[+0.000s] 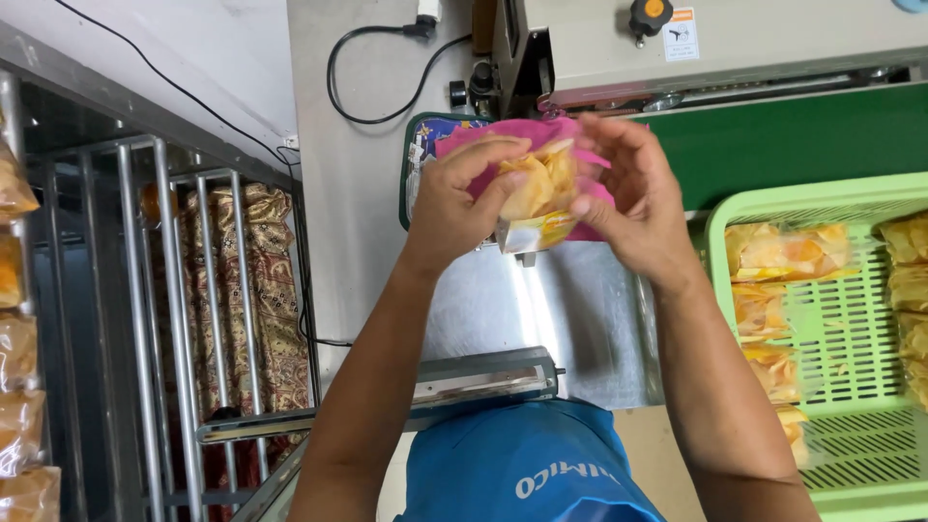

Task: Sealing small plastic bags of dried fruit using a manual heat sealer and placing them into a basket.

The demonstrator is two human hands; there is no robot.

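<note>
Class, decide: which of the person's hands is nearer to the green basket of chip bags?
Right. The right hand grips the chip bag just beside the green basket; the left hand holds the bag's far side.

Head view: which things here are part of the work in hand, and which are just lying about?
In hand:
- bag of chips, held by left hand and right hand
- sealing machine with green belt
- green basket of filled chip bags

Lying about:
- black cable
- metal rack
- patterned cloth
</note>
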